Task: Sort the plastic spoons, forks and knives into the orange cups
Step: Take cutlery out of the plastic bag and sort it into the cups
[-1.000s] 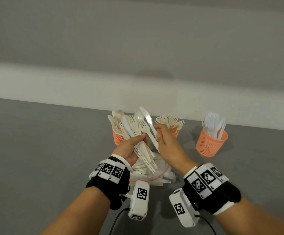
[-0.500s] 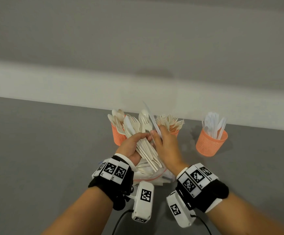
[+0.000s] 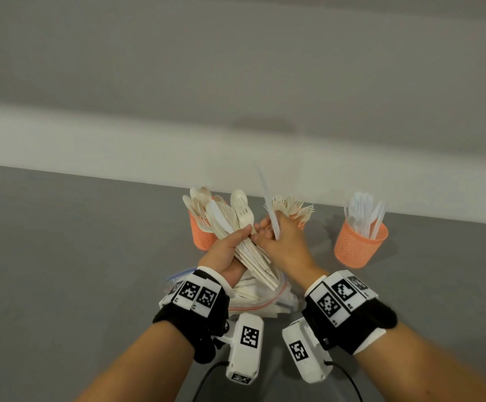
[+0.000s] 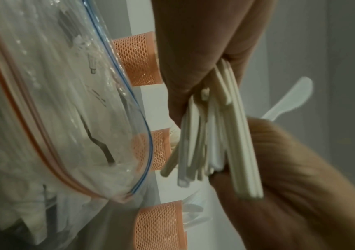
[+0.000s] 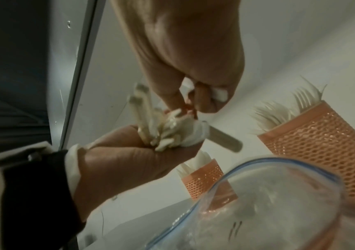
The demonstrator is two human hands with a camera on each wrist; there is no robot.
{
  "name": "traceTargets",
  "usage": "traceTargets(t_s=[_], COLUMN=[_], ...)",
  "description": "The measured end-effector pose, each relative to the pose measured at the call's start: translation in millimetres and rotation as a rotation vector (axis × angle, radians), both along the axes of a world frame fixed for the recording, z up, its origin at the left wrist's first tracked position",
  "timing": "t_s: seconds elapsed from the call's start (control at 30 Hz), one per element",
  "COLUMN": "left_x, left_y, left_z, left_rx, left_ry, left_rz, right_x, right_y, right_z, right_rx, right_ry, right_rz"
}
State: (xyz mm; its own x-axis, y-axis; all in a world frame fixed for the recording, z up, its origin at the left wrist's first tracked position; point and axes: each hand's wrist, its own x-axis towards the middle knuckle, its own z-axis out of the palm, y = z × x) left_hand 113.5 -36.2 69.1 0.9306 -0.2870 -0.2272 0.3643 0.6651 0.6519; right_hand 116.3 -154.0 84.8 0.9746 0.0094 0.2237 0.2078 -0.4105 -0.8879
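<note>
Two hands held up close together, each one holding something.

The left hand (image 3: pixel 227 250) sits at about 10 o'clock from the right hand (image 3: pixel 285 245). Its fingers and thumb curl around a bunch of cutlery (image 3: pixel 241 236), palm turned up. The right hand has its back to the head camera and pinches one white knife (image 3: pixel 270 210) that points up. The fingertips of both hands almost touch. Both forearms reach in from 6 o'clock, each wrist in a black band with a white camera box.
</note>
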Motion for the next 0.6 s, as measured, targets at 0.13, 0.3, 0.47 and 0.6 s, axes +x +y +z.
traceTargets(t_s=[0.13,0.3,0.47,0.6], left_x=[0.2,-4.4,-9.9,-9.0], left_y=[-4.3,-14.6,-15.5,-14.7], left_z=[-1.2,2.8,4.4,4.5], left_rx=[0.081,0.323,0.547,0.589], left_ry=[-0.060,-0.262,-0.419,-0.454], left_rz=[0.096,0.265,0.357,0.349], right_x=[1.9,-0.1,0.6,-2.2], right_y=[5.4,18.4,23.1,26.5], right_z=[16.7,28.2,22.6,33.0], right_rx=[0.092,-0.214,-0.341,-0.221], right_ry=[-0.045,-0.159,-0.176,-0.205], right_rz=[0.027,0.064,0.047,0.039])
